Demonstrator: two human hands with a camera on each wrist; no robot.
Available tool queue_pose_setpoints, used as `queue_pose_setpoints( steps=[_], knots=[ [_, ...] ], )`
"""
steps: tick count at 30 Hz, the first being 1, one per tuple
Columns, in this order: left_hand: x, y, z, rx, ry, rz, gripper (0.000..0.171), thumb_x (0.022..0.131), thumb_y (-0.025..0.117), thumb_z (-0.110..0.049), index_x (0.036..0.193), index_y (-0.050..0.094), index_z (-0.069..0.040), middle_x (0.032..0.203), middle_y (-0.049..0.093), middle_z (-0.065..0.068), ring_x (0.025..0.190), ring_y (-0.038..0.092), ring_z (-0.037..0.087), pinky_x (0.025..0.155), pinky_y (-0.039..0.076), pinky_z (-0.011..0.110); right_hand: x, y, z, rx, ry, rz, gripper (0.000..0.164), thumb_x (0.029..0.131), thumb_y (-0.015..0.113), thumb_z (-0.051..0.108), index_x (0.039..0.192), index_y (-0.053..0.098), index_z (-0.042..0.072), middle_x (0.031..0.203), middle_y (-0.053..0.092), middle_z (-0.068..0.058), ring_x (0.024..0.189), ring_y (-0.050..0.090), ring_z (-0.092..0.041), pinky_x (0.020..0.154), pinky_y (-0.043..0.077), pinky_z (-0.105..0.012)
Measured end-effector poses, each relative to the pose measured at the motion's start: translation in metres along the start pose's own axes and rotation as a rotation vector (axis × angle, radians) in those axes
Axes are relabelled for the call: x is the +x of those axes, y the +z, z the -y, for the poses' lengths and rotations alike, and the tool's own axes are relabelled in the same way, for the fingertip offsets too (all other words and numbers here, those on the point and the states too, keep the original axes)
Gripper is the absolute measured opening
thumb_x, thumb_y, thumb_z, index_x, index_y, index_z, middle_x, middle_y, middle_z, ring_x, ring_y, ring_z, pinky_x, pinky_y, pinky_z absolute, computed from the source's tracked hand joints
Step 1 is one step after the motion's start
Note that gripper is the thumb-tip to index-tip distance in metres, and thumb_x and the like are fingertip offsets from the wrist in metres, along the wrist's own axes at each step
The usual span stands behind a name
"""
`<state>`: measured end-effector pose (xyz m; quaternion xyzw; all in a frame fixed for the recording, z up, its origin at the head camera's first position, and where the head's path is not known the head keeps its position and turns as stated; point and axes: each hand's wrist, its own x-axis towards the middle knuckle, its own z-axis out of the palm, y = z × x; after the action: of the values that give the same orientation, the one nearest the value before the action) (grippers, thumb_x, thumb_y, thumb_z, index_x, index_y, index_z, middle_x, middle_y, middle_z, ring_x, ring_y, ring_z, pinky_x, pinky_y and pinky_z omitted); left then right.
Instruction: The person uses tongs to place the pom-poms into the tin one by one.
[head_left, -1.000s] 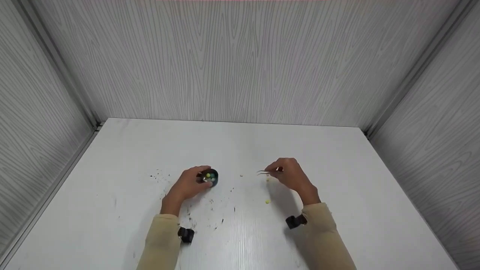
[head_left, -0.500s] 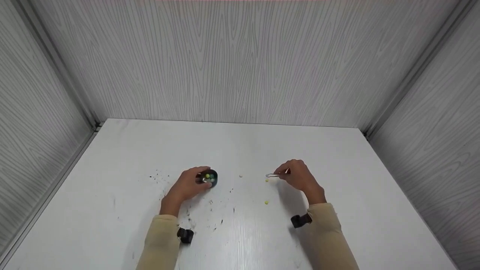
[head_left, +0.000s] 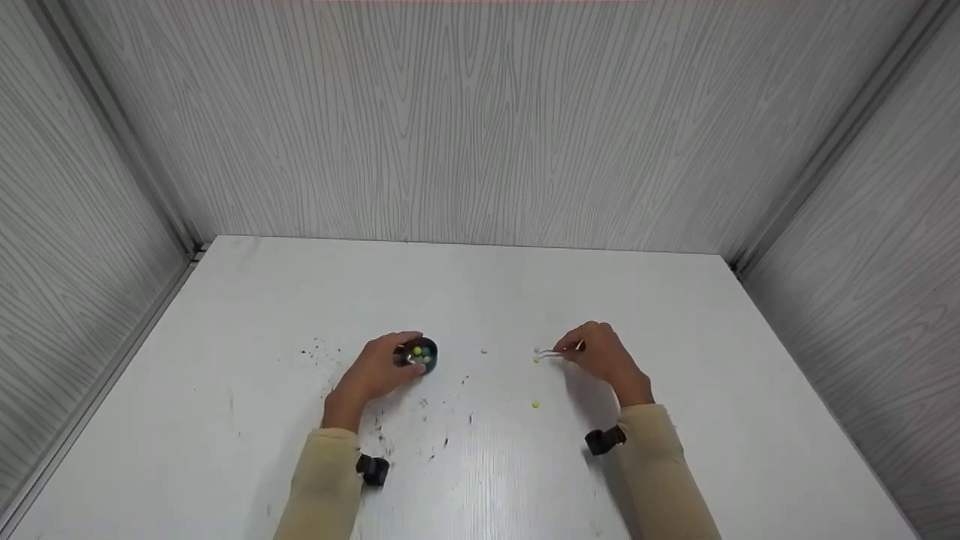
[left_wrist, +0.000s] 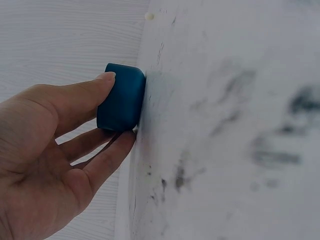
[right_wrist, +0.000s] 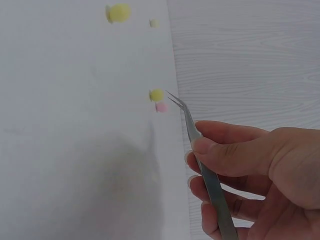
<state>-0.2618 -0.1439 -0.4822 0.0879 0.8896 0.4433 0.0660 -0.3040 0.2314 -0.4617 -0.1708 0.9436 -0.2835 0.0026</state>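
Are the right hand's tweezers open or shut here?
Slightly open: in the right wrist view, the tweezers show a gap between their tips.

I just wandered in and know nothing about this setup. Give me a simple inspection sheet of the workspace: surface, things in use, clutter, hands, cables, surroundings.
Surface: white table, marked in places.
Things in use: blue-green cup with several small balls inside; metal tweezers, tips slightly apart and holding nothing; on the table, a yellow ball beside a pink ball, a second yellow ball and a pale ball.
Clutter: dark specks, mostly around the left forearm; what they are, I can't tell.
Hands: left hand grips the cup; right hand holds the tweezers.
Cables: nothing seen.
Surroundings: grey wood-grain panels behind and on both sides.
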Motion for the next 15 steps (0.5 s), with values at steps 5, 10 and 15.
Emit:
queue_pose_setpoints(
  steps=[5,10,15],
  knots=[
    [0.0009,-0.0005,-0.0010,0.010,0.006,-0.002,0.057,0.096,0.072,-0.011,0.149,0.052,-0.004,0.150,0.055,0.022,0.137,0.056,0.042,0.116,0.045,0.055,-0.0002,-0.0004,-0.0008,0.005,0.018,0.004,0.017,0.088,0.075,-0.006,0.095,0.084,0.007,0.094,0.079,-0.010,0.086,0.067,-0.021,0.078,0.058,-0.039],
    [0.0014,0.0000,-0.0007,0.020,0.006,-0.001,0.057,0.096,0.072,-0.011,0.149,0.053,-0.005,0.150,0.055,0.022,0.137,0.055,0.042,0.116,0.045,0.056,0.0002,0.0013,0.0004,0.004,0.053,0.011,0.018,0.087,0.075,-0.006,0.095,0.084,0.008,0.091,0.079,-0.008,0.083,0.066,-0.019,0.076,0.057,-0.036],
    [0.0016,0.0003,0.0002,0.018,-0.004,-0.001,0.057,0.097,0.072,-0.012,0.150,0.052,-0.005,0.151,0.054,0.022,0.137,0.055,0.042,0.116,0.044,0.056,0.0010,0.0032,0.0015,-0.002,0.046,0.002,0.019,0.087,0.075,-0.007,0.094,0.084,0.007,0.090,0.079,-0.009,0.082,0.066,-0.019,0.074,0.056,-0.034]
  ],
)
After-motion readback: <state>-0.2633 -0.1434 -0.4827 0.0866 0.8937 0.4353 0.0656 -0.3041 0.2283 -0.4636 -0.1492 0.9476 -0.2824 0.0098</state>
